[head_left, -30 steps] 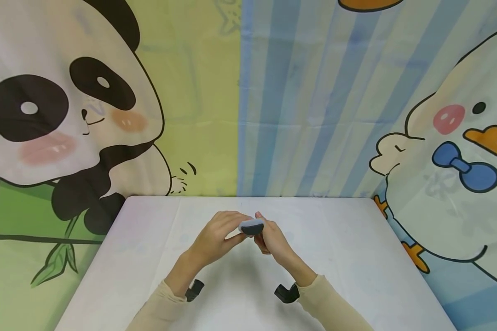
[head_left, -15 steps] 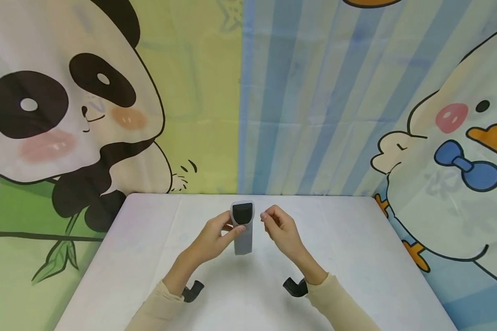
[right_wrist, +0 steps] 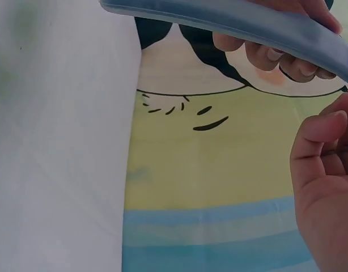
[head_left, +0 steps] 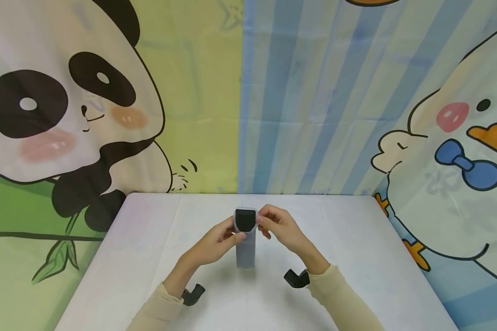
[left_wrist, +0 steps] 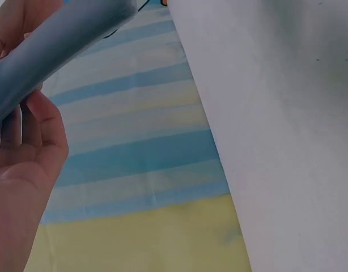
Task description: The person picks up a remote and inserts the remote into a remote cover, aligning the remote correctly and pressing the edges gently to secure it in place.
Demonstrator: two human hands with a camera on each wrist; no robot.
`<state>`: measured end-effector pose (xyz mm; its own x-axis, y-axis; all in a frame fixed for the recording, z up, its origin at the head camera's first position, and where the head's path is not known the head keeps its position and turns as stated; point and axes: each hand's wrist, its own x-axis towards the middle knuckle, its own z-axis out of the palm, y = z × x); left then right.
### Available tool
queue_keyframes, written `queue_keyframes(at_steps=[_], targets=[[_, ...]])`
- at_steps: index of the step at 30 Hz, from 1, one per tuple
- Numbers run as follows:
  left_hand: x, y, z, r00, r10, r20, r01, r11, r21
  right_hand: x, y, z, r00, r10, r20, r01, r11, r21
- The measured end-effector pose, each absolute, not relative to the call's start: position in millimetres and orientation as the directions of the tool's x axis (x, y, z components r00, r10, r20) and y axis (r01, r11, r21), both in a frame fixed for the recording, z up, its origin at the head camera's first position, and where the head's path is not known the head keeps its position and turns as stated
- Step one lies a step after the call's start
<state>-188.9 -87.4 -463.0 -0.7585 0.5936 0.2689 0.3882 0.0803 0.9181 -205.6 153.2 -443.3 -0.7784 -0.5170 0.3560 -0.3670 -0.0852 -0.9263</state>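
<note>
A long, slim, slightly curved grey object (head_left: 245,253) with a flat black face (head_left: 245,220) at its top end is held upright above the table, its exact kind unclear. My left hand (head_left: 215,242) grips it near the top, thumb across the front just under the black face and fingers behind. The left wrist view shows the smooth grey body (left_wrist: 55,48) slanting across the left palm. My right hand (head_left: 283,230) pinches the right edge of the black-faced end with thumb and index finger. In the right wrist view, the right fingertips (right_wrist: 332,122) meet that end near the frame's edge.
A white table (head_left: 335,248) lies under both hands. Behind it hangs a printed cloth (head_left: 298,101) with a panda and a white duck. Black wrist mounts (head_left: 297,278) stick out at both sleeves.
The grey object turned from end-on to upright, its black face towards me, then dropped slightly. My right hand came away from it and has returned to its right edge.
</note>
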Motion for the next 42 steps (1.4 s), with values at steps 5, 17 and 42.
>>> queue_keyframes(at_steps=[5, 17, 42], targets=[[-186.8, -90.4, -459.4, -0.74, 0.618, 0.266, 0.366, 0.038, 0.93, -207.4, 152.5, -446.1, -0.781, -0.529, 0.332, -0.331, -0.101, -0.938], [-182.1, -93.7, -459.0, -0.68, 0.696, 0.232, 0.354, 0.034, 0.935, -205.2, 151.8, -442.9, -0.668, -0.67, 0.324, -0.41, -0.032, -0.912], [-184.5, -93.4, -464.2, -0.516, 0.834, 0.197, 0.312, -0.031, 0.95, -216.9, 162.0, -473.1, -0.306, -0.926, 0.221, 0.047, -0.246, -0.968]])
